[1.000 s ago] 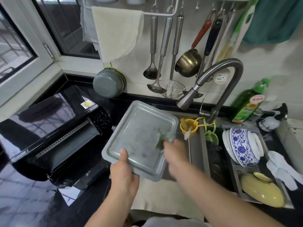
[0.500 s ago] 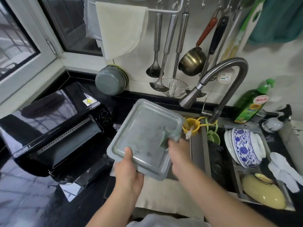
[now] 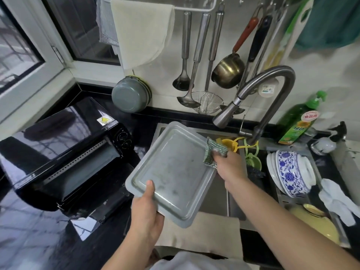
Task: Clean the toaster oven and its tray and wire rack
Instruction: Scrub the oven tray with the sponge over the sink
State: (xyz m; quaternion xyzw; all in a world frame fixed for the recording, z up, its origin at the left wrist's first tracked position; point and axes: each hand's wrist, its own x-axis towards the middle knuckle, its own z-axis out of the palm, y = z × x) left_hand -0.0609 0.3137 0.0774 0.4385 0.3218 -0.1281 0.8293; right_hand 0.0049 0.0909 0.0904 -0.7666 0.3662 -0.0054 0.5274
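Beside open toaster oven (image 3: 64,152), under faucet (image 3: 257,102): tray (image 3: 171,172), scouring pad (image 3: 215,152).

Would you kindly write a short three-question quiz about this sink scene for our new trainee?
1. True or false: the left hand grips the tray at its near edge.
2. What does the right hand press on the tray? A) scouring cloth B) a brush C) a ladle
3. Fill in: the toaster oven door is ____.

Key: 1 true; 2 A; 3 open
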